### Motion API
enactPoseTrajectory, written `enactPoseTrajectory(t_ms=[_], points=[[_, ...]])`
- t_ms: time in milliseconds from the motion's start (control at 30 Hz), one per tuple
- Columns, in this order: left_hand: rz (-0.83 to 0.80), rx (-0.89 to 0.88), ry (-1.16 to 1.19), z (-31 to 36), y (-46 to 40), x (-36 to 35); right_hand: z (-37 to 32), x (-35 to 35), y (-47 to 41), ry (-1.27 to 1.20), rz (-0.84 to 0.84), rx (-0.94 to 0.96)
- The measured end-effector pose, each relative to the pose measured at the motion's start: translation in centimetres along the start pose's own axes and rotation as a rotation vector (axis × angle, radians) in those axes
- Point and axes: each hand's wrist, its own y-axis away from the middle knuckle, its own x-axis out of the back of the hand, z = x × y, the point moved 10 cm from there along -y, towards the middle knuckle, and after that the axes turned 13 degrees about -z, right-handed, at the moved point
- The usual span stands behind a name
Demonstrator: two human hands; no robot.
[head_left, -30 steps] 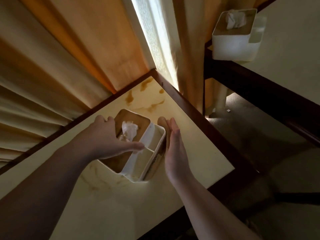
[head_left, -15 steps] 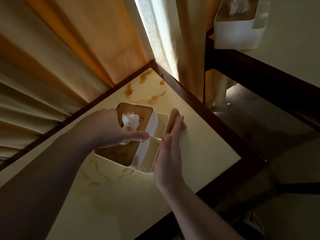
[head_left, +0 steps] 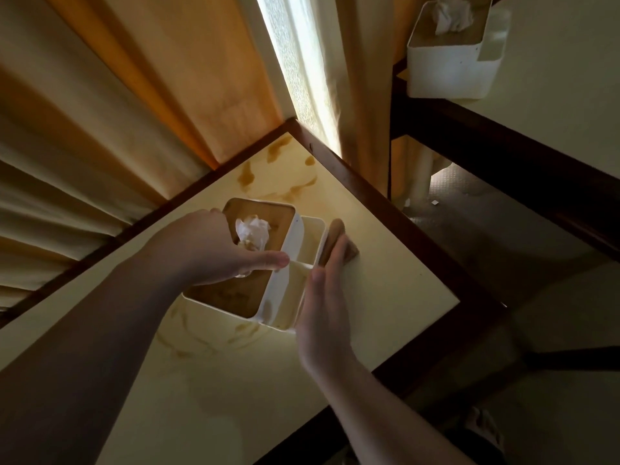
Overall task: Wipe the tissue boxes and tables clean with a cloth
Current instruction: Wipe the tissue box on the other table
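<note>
Orange and cream curtains (head_left: 134, 95) hang behind a pale yellow desk with a dark wood edge (head_left: 385, 290), w/ brown smears on top. On it, near the far corner, sits a white plastic tissue box with a wood lid (head_left: 268, 226), tissue poking out. Left hand (head_left: 208, 250) grips the box from above, thumb at its side pocket. Right hand (head_left: 322, 297), fingers straight, presses a small brown cloth (head_left: 335, 236) flat vs. the box's right side. 2nd white tissue box (head_left: 449, 65) sits on another desk, top right.
</note>
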Motion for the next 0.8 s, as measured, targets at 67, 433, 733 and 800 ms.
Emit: enactPoseTrajectory(t_ms=[67,433,733,800], points=[[-0.016,0.008,-0.019,0.1,0.1,0.0,0.4,-2.0,3.4,0.018,-0.027,-0.015],[-0.037,0.014,-0.035,0.0,0.0,-0.3,-0.8,1.1,0.1,-0.032,0.031,-0.019],[-0.154,-0.017,-0.017,-0.1,0.2,-0.7,0.9,1.9,3.3,-0.064,0.178,-0.154],[-0.151,-0.013,-0.018,-0.3,0.0,-0.8,0.4,2.5,2.2,-0.006,0.210,-0.138]])
